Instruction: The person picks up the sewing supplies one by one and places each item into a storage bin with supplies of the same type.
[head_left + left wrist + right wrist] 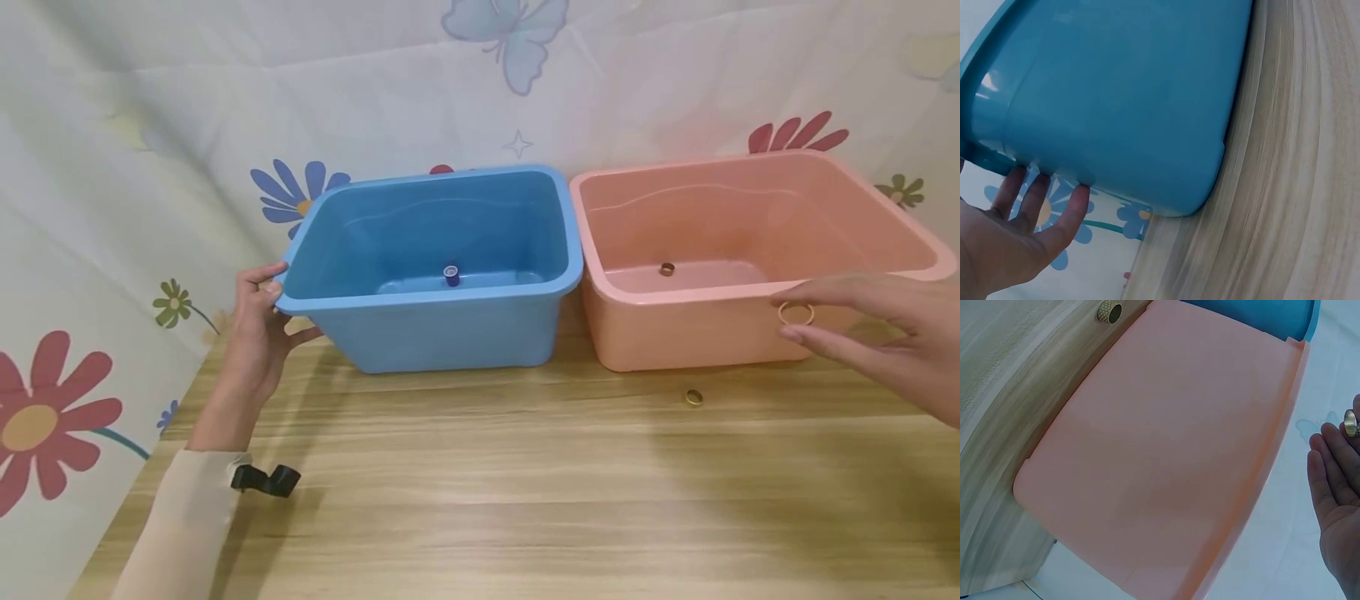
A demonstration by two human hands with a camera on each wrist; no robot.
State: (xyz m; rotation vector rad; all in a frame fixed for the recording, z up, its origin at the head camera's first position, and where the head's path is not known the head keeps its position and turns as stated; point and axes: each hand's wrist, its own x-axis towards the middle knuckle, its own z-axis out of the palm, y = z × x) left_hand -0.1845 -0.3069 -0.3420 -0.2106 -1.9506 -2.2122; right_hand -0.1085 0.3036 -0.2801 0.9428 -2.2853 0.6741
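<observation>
My left hand (258,333) grips the left front corner of a blue plastic tub (442,333) by its rim; in the left wrist view its fingers (1066,222) touch the tub's outer side. My right hand (892,333) pinches a gold thimble ring (796,314) between thumb and finger, in front of the pink tub (697,329) near its right end. The right wrist view shows that ring (1351,424) at the fingertips, partly cut off. Another gold thimble ring (693,397), its outside dimpled, lies on the table before the pink tub.
The tubs stand side by side on the wood-grain table (480,483). Inside the blue one is a small purple cylinder with a pale top (452,275). A gold ring (667,269) lies inside the pink one. A flowered curtain (390,92) hangs behind.
</observation>
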